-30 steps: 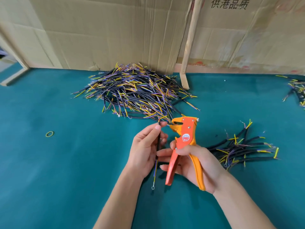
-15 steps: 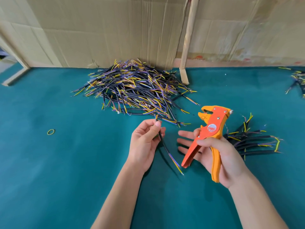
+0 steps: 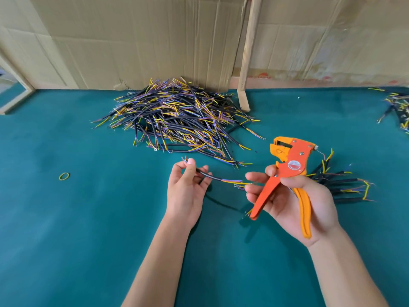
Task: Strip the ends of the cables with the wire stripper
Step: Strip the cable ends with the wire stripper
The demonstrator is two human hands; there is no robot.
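My left hand [image 3: 187,191] pinches one short black cable [image 3: 212,176] near its upper end, between thumb and fingers. The cable lies almost level, its yellow and purple wires and a ring terminal pointing right, touching the fingertips of my right hand [image 3: 294,202]. My right hand grips the orange wire stripper [image 3: 287,171] by its handles, jaws up and apart from the cable. A big pile of cables [image 3: 177,120] lies behind the hands on the green table. A smaller bundle of cables [image 3: 345,185] lies behind my right hand.
Cardboard sheets [image 3: 143,41] stand as a wall along the table's far edge, with a wooden stick [image 3: 247,63] leaning against them. A yellow rubber band [image 3: 64,176] lies at the left. More cables [image 3: 398,107] lie at the far right edge.
My left hand has swung the cable from hanging down to lying level, its wired end now toward my right hand. My right hand has moved the stripper to the right, away from the cable's end.
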